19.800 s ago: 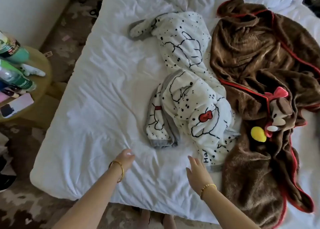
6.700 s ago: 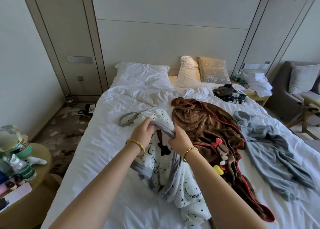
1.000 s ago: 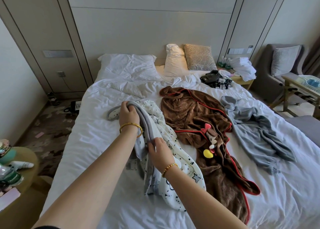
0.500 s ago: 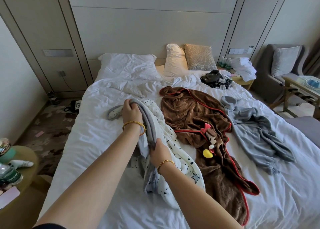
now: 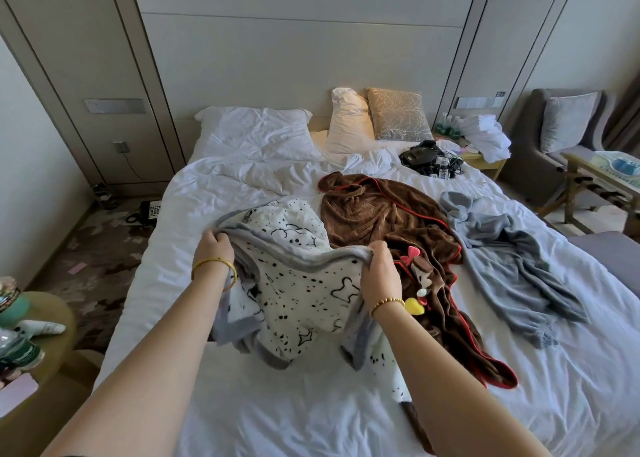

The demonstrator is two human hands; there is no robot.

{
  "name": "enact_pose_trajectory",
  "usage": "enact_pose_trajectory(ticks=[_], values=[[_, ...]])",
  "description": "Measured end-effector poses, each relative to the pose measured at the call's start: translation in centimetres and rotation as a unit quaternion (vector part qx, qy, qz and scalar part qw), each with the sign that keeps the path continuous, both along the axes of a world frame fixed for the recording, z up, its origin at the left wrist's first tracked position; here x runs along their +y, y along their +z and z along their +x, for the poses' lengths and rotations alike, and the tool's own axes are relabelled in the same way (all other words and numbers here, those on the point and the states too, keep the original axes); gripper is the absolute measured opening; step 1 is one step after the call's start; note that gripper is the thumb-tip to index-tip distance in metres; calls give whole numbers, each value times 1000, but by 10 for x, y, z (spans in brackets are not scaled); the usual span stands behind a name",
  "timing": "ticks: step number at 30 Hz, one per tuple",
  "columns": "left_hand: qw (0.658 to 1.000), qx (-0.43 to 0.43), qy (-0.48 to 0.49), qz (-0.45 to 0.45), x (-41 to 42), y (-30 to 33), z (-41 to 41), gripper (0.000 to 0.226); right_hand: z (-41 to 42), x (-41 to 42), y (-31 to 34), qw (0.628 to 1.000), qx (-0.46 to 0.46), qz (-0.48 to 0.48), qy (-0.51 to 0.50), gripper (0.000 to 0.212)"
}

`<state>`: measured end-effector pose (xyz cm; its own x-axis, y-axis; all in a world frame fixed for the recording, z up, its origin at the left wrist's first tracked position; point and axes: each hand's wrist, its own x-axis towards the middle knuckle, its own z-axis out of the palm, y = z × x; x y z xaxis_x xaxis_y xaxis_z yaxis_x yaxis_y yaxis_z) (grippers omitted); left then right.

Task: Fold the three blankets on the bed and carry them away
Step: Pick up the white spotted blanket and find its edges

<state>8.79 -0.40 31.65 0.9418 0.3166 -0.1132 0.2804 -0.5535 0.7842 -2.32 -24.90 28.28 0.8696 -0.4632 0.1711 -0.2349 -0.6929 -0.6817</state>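
Spotted white blanket [image 5: 304, 283] now hangs spread between left hand [image 5: 216, 250] and right hand [image 5: 379, 276], both gripping its grey edge, so folding 1 of 3 can begin.

We see a soft, matt fleece in the white spotted blanket [image 5: 304, 283], its grey border plush. The brown blanket [image 5: 388, 221] looks like thick, faintly sheeny pile with a smooth red trim. The grey blanket [image 5: 512, 259] seems a thinner matt knit. The bed [image 5: 277, 415] wears crumpled white cotton-like sheeting. Shiny gold-coloured metal bangles [image 5: 214, 264] ring both wrists. The wall panels [image 5: 294, 58] appear smooth and matt.
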Motion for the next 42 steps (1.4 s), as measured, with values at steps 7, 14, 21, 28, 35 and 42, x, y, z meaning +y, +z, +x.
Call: enact_pose_trajectory(ticks=[7,14,21,28,35,42], values=[[883,177,-349,260,-6,-32,-30,57,29,18,42,981,86,-79,152,19],[891,-20,-400,213,-64,-11,-57,64,36,39,49,960,138,-89,227,26],[911,-92,-309,257,-80,-8,-52,30,30,42,51,960,125,-137,211,21],[943,-92,-214,237,-61,5,-31,22,14,24,28,962,163,-217,46,29],[979,-14,-105,172,-23,0,-4,37,13,2,23,975,119,-186,21,25],[906,103,-330,245,-15,-24,-18,53,23,7,27,977,78,-180,88,28]])
